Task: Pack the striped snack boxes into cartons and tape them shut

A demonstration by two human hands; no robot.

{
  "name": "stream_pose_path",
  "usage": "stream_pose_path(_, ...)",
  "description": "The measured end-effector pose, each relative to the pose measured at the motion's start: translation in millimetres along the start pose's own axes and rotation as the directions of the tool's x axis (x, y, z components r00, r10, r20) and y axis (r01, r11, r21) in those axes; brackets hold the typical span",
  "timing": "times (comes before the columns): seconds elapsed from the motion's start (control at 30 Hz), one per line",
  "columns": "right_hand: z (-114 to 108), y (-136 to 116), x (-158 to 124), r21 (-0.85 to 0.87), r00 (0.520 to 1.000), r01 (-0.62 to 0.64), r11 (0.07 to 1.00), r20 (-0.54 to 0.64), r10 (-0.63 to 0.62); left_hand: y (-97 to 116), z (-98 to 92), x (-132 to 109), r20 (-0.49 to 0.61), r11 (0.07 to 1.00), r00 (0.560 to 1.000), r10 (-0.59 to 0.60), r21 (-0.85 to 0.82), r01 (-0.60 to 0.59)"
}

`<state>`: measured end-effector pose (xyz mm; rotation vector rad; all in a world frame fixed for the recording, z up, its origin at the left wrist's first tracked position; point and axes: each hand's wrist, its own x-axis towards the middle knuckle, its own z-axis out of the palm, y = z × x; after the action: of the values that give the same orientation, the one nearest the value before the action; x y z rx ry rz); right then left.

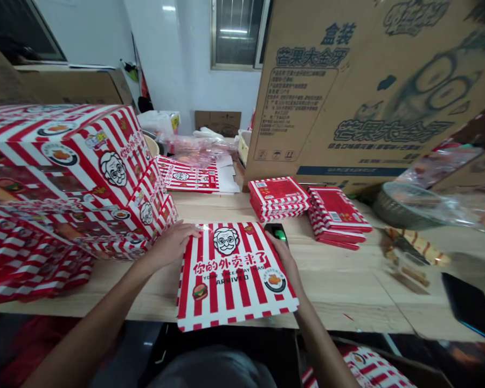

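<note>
While the left hand (173, 245) lies spread across the top left corner of a flat red-and-white striped takeaway box blank (231, 275), the right hand (282, 252) sits on its far right edge; can't tell if those right fingers (278, 242) are pinching the card or just resting there; the blank lies printed side up near the front edge of the light wood worktop (339, 285); a small black gadget with a green patch (275, 233) sits just beside the right hand; past it are a stack of flat red packs (278, 198) and a second stack (335, 215); a big pile of striped boxes (105, 167) crowds the left hand; another striped blank (186, 175) lies further back; a huge printed cardboard carton (347, 97) stands behind; over on the right there's a woven basket (400, 210) and a dark tablet or phone (469, 307).
</note>
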<state>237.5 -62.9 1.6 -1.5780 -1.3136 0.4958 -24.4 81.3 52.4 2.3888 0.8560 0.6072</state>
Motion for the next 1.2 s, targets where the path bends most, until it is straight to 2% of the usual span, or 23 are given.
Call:
stream_pose_path(0.1, -9, 3, -7, -0.04, 0.997, 0.058, 0.997, 0.062, -0.056, 27, 15.0, 14, 0.113, 0.996, 0.993, 0.022, 0.079, -0.031)
stream_pose_path(0.2, -21, -2, -20, -0.059, 0.994, 0.039, 0.998, 0.103, -0.033, 54, 47.8, 32, 0.327, 0.971, 0.94, 0.091, 0.182, -0.157)
stream_pose_path(0.27, -30, -12, -32, 0.01, 0.978, -0.087, 0.996, 0.192, 0.083, 65, 64.7, 40, 0.404, 0.947, 0.909, 0.106, 0.238, -0.217)
stream_pose_path(0.37, -40, -31, -53, 0.232, 0.884, -0.345, 0.909, 0.407, 0.231, 68, 68.2, 40, 0.412, 0.958, 0.905, 0.102, 0.205, -0.201)
stream_pose_path(0.43, -43, -40, -65, 0.371, 0.838, -0.444, 0.815, 0.494, 0.232, 63, 56.2, 25, 0.329, 0.985, 0.943, 0.054, 0.14, -0.106)
stream_pose_path(0.5, -43, -45, -73, 0.45, 0.835, -0.479, 0.753, 0.499, 0.233, 57, 36.9, -5, 0.074, 0.994, 0.994, -0.077, 0.078, 0.071)
stream_pose_path(0.53, -42, -46, -75, 0.466, 0.838, -0.485, 0.74, 0.49, 0.241, 55, 26.2, -24, -0.089, 0.985, 0.983, -0.164, 0.039, 0.168)
stream_pose_path(0.57, -42, -47, -76, 0.467, 0.839, -0.488, 0.738, 0.486, 0.247, 54, 15.9, -44, -0.235, 0.971, 0.943, -0.236, -0.019, 0.238)
stream_pose_path(0.6, -42, -47, -76, 0.455, 0.841, -0.481, 0.749, 0.482, 0.248, 55, 6.7, -64, -0.26, 0.956, 0.92, -0.294, -0.095, 0.279)
stream_pose_path(0.67, -42, -50, -73, 0.387, 0.866, -0.415, 0.823, 0.444, 0.229, 61, -6.1, -98, -0.115, 0.919, 0.931, -0.346, -0.24, 0.312)
stream_pose_path(0.73, -42, -55, -70, 0.251, 0.918, -0.267, 0.93, 0.359, 0.166, 72, -9.5, -117, 0.076, 0.894, 0.944, -0.32, -0.306, 0.327)
stream_pose_path(0.77, -41, -57, -68, 0.173, 0.946, -0.166, 0.971, 0.306, 0.108, 77, -8.1, -121, 0.111, 0.897, 0.946, -0.306, -0.301, 0.325)
stream_pose_path(0.8, -40, -58, -68, 0.097, 0.966, -0.062, 0.993, 0.257, 0.035, 81, -5.2, -123, 0.1, 0.907, 0.948, -0.303, -0.274, 0.319)
stream_pose_path(0.87, -37, -58, -69, -0.029, 0.978, 0.133, 0.991, 0.168, -0.126, 85, 3.4, -122, 0.01, 0.938, 0.954, -0.298, -0.183, 0.295)
stream_pose_path(0.97, -32, -51, -76, -0.226, 0.937, 0.35, 0.909, 0.105, -0.334, 80, 19.0, -123, -0.103, 0.972, 0.967, -0.231, -0.066, 0.225)
stream_pose_path(1.03, -30, -42, -83, -0.34, 0.892, 0.451, 0.825, 0.13, -0.434, 73, 29.8, -128, -0.192, 0.988, 0.969, -0.155, -0.017, 0.155)
stream_pose_path(1.1, -31, -34, -89, -0.378, 0.849, 0.526, 0.762, 0.175, -0.499, 64, 39.8, -133, -0.293, 0.996, 0.955, -0.049, 0.051, 0.067)
stream_pose_path(1.2, -35, -27, -95, -0.33, 0.818, 0.574, 0.749, 0.259, -0.513, 54, 49.7, -139, -0.368, 0.983, 0.923, 0.109, 0.178, -0.046)
